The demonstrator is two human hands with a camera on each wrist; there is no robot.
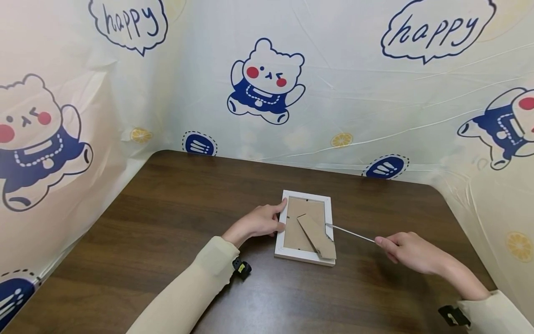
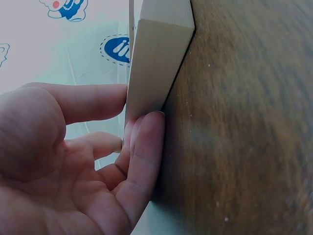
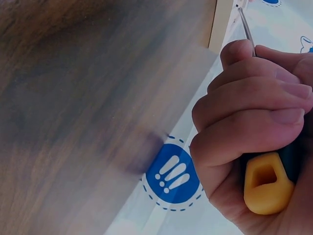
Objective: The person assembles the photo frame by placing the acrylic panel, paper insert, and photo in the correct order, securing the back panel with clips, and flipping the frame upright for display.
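A white picture frame lies face down, its brown backing board and slanted stand flap uppermost. My left hand holds its left edge; in the left wrist view, the thumb and fingertips bear against the frame's side. My right hand grips a screwdriver, its thin metal shaft reaching left to the frame's right inner edge, beside the backing. A yellow handle end shows below the curled fingers in the right wrist view. The exact tip contact is too small to tell.
The frame rests on a dark brown wooden table with rounded far corners. Behind and at both sides hangs a pale curtain printed with bears and "happy" bubbles. Each sleeve cuff has a small black device near it.
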